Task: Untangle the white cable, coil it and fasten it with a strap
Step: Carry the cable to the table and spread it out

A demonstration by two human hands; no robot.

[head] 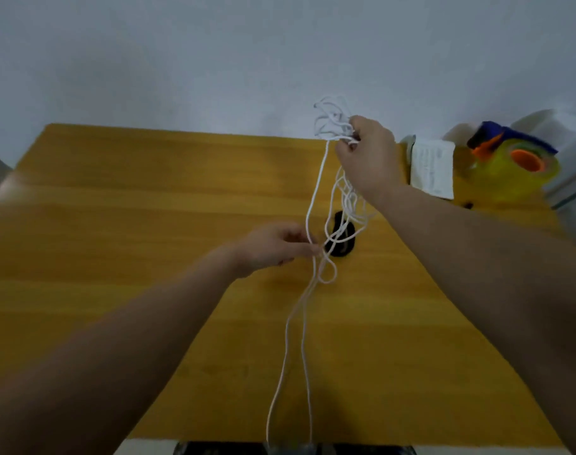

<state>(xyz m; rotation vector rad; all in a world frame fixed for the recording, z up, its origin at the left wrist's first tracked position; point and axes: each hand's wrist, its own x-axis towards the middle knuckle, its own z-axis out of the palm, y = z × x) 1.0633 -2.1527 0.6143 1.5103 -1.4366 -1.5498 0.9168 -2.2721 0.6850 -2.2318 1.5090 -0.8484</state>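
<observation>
My right hand (368,156) is raised above the far side of the wooden table (116,224) and grips a tangled bunch of the white cable (315,192). Loops stick out above its fingers and several strands hang below it. My left hand (273,247) pinches hanging strands lower down, near the table's middle. Two long strands trail from there toward me and pass over the near edge. A black strap (344,246) lies on the table just behind the hanging loops, partly hidden by them.
A white paper (432,169) lies at the table's far right. Beside it stands a yellow tape roll with an orange core (523,169) and a blue-and-orange object (496,136). A grey wall rises behind the table.
</observation>
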